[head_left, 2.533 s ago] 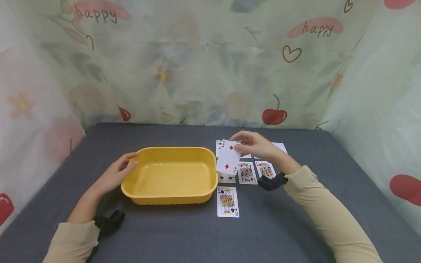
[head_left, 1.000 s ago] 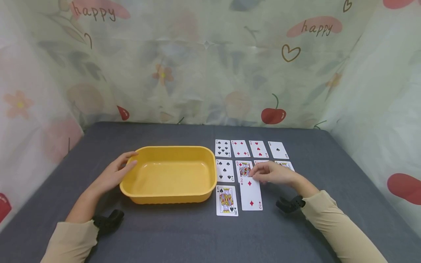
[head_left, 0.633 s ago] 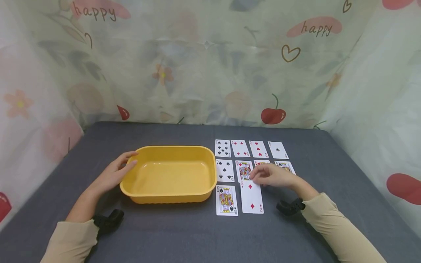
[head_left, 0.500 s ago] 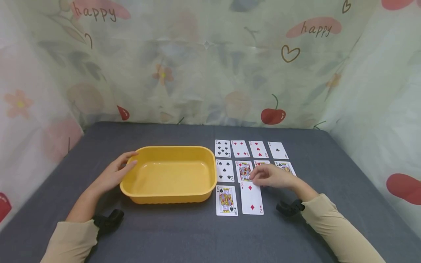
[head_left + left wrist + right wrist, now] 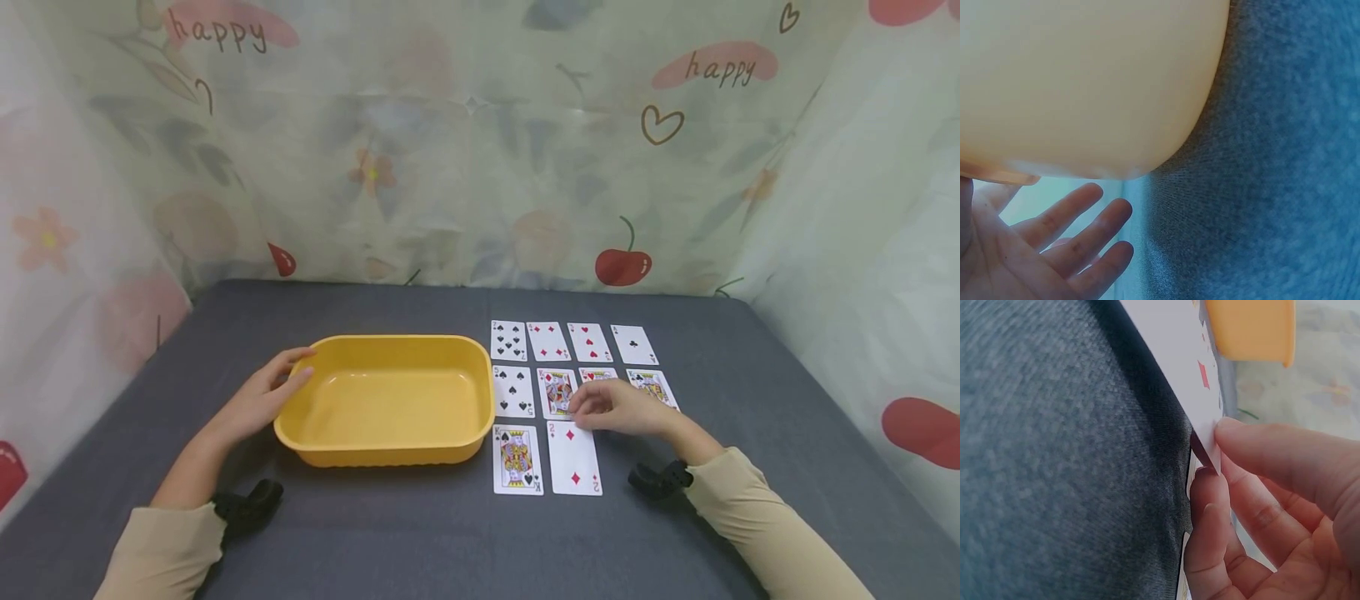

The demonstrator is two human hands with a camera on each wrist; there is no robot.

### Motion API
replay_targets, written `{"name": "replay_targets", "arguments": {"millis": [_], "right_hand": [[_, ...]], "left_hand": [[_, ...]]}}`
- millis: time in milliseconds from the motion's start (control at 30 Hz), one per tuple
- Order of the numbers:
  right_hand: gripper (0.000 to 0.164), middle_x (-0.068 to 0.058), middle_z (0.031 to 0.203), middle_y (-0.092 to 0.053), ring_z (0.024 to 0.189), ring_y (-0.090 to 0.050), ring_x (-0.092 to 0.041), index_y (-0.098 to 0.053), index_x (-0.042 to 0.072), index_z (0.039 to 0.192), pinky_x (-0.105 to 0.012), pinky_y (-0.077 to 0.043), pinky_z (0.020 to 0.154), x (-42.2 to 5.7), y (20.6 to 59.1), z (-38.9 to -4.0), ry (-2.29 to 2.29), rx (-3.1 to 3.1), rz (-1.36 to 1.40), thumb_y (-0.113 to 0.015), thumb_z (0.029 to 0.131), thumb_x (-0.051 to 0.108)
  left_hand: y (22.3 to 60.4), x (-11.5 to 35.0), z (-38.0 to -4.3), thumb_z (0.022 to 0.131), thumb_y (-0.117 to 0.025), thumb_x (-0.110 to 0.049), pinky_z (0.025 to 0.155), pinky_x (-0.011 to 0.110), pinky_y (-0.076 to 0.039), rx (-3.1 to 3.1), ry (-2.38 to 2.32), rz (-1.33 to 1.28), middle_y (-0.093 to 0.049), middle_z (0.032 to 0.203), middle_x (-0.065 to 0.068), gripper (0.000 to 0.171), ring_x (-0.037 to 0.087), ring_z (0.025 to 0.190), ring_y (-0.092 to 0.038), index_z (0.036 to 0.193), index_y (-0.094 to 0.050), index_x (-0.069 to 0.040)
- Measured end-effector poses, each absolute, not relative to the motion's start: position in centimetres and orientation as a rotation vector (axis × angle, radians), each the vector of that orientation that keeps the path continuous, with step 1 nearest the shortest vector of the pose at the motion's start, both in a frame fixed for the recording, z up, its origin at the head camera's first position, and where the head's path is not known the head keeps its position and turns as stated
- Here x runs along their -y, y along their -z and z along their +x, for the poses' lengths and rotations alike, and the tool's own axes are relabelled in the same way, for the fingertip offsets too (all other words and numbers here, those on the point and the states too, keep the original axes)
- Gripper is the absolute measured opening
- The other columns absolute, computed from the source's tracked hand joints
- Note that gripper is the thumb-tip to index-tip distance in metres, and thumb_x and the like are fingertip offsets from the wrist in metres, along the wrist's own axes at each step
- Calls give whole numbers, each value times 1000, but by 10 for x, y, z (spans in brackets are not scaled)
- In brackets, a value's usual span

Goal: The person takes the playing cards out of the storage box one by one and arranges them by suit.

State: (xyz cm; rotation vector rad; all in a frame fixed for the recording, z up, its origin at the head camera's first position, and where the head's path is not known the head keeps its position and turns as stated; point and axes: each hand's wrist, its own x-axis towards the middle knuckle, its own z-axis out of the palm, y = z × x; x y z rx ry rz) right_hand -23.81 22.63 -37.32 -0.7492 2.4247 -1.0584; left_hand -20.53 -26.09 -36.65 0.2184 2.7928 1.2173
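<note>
In the head view my right hand [image 5: 618, 407] pinches the top right corner of a two of diamonds playing card [image 5: 575, 460]. The right wrist view has the thumb on the card's [image 5: 1179, 356] face and a fingertip under its corner, the card tilted close over the cloth. Left of it lies the king of spades [image 5: 517, 460], face up. My left hand [image 5: 258, 398] rests at the left rim of a yellow plastic tub [image 5: 386, 457]; in the left wrist view its fingers [image 5: 1088, 240] are spread loosely beside the tub's outer wall.
Behind the two of diamonds, face-up cards lie in rows, among them a seven of spades [image 5: 509, 341], a five of spades [image 5: 513, 392] and a king of diamonds [image 5: 557, 393]. My right hand partly covers a heart face card [image 5: 597, 376]. A patterned curtain [image 5: 465, 192] encloses the dark-grey-clothed table [image 5: 375, 533].
My right hand has carried the two of diamonds from over the back rows toward me, to the right of the king of spades, and lowered it slightly. The left hand stays at the tub.
</note>
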Motion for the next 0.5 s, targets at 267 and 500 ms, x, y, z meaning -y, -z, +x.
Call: {"name": "replay_targets", "arguments": {"millis": [267,500], "right_hand": [[20,-15,90,-70,76,-60,-2,-62,-3,100,-19,-48,71,-228,378,-239,1072,-2422,-761,-65,86,10],[18,-14,91,-69,77,-60,-4,-63,-2,99,-20,-49,71,-229,376,-239,1049,-2464,-783,-64,87,11]], "left_hand": [[366,261,-206,99,-37,-44,89,45,-47,-2793,-1209,230,-35,142,27,61,42,120,-46,145,-26,-5],[366,261,-207,99,-37,-43,85,41,-48,-2797,-1207,238,-39,137,27,60,40,116,-49,144,-27,-5]]}}
